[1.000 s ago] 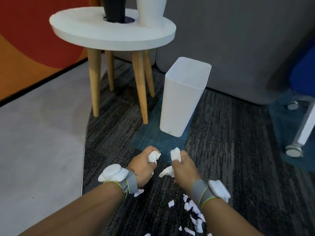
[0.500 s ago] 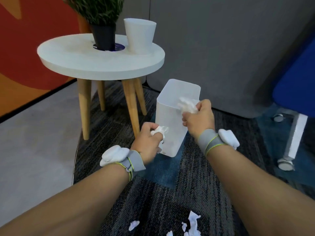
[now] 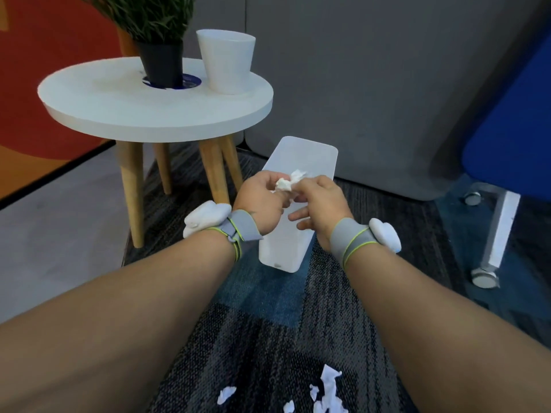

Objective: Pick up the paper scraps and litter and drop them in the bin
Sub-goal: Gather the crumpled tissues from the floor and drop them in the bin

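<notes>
Left hand [image 3: 258,201] and right hand [image 3: 319,204] together pinched a crumpled paper wad [image 3: 289,182] above the white bin [image 3: 280,251], not yet released. Torn scraps [image 3: 328,389] lay uncollected on the carpet [image 3: 262,350].

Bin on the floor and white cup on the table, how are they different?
The bin is boxy with a rectangular mouth; the cup is round and narrows downward. The bin stands on the carpet; the cup stands on the round table. Both are plain white, upright and open on top.
</notes>
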A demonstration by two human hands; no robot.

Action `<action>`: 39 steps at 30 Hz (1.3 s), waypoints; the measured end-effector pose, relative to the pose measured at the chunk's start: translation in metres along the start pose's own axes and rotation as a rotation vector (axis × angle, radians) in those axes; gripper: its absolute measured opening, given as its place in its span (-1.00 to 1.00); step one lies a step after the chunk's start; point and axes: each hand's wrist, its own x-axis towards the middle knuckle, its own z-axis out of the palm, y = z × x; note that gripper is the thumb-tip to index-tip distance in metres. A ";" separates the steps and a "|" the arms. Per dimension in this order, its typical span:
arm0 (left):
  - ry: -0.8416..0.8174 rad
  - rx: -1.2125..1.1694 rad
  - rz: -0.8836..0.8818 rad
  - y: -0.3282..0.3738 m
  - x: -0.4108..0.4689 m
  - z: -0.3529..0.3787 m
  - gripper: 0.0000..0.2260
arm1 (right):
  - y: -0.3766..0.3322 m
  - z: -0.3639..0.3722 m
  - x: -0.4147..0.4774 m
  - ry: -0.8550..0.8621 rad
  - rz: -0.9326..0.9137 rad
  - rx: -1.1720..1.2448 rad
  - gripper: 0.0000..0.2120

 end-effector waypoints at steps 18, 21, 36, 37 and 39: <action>-0.062 0.078 -0.025 0.009 -0.004 0.008 -0.67 | 0.004 -0.017 0.015 0.161 -0.085 -0.054 -0.71; -0.123 0.123 -0.080 -0.025 -0.028 0.003 -0.79 | 0.047 -0.022 -0.005 0.110 -0.057 -0.179 -0.86; -0.526 0.883 -0.480 -0.237 -0.173 -0.045 -0.66 | 0.271 -0.057 -0.104 -0.297 0.463 -1.125 -0.45; -0.563 0.929 -0.491 -0.244 -0.177 -0.048 -0.61 | 0.278 -0.060 -0.108 -0.322 0.499 -1.124 -0.39; -0.641 0.983 -0.524 -0.257 -0.183 -0.051 -0.53 | 0.290 -0.060 -0.115 -0.364 0.526 -1.138 -0.34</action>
